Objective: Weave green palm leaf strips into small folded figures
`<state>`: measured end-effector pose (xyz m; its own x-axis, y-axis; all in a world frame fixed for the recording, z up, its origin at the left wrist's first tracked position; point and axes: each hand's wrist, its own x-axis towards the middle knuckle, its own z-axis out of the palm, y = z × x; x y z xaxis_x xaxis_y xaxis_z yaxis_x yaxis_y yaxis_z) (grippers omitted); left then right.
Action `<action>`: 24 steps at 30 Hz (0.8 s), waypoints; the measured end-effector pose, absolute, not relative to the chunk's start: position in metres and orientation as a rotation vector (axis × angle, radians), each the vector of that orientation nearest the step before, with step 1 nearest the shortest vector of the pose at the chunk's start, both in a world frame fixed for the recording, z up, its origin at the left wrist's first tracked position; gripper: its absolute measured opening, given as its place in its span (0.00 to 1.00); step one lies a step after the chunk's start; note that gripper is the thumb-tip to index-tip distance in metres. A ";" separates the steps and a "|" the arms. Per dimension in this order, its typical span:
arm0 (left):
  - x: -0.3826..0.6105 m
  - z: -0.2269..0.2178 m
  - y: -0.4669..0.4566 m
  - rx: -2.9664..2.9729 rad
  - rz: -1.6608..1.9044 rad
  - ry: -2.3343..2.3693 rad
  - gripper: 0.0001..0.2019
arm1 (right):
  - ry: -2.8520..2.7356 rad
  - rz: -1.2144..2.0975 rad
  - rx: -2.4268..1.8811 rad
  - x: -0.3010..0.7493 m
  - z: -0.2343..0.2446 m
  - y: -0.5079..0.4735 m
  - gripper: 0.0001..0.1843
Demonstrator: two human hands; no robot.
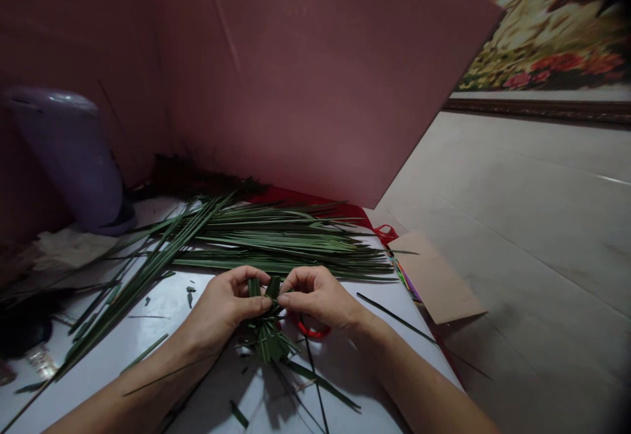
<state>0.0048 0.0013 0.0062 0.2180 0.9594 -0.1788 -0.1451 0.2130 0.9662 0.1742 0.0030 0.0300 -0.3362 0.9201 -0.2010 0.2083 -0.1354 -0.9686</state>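
Observation:
Between my two hands is a small woven piece of green leaf strips (270, 340), with folded strips sticking up at its top and trimmed ends fanning out below. My left hand (240, 296) pinches its upper left side between thumb and fingers. On the other side, the fingertips of my right hand (315, 297) are pinched together at the upper right edge of the same piece. Below my right hand, a red ring-shaped handle (314, 330) shows on the table; what it belongs to is mostly hidden. Loose leaf strips (325, 385) lie under the piece.
A thick spread of long green leaves (276, 233) covers the far part of the white table (148, 355). A purple container (81, 158) stands back left near crumpled tissue (73, 248). Pink panels (305, 79) rise behind. Brown cardboard (438, 279) is beyond the right edge.

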 end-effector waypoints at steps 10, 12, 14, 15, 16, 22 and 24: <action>0.004 0.003 0.001 1.030 0.977 0.958 0.13 | -1.523 1.469 -1.264 0.173 0.026 0.002 0.04; 0.003 0.003 0.000 1.036 0.967 0.938 0.13 | -1.558 1.443 -1.274 0.172 0.025 0.001 0.04; 0.003 0.003 0.000 1.046 0.966 0.946 0.13 | -1.583 1.417 -1.275 0.172 0.023 0.000 0.05; 0.003 0.003 0.000 1.048 0.969 0.949 0.13 | -1.592 1.413 -1.269 0.172 0.022 0.001 0.05; 0.003 0.004 0.000 1.048 0.975 0.949 0.13 | -1.597 1.417 -1.261 0.172 0.021 0.001 0.05; 0.004 0.009 -0.001 0.989 0.980 0.913 0.15 | -1.582 1.499 -1.207 0.173 0.018 0.002 0.08; 0.004 0.009 -0.001 0.951 0.972 0.903 0.16 | -1.568 1.452 -1.199 0.172 0.018 0.002 0.08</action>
<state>0.0037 -0.0014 0.0093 0.2990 0.9364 -0.1839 -0.2524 0.2634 0.9311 0.1717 0.0022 0.0178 -0.3464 0.9321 -0.1055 0.1766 -0.0456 -0.9832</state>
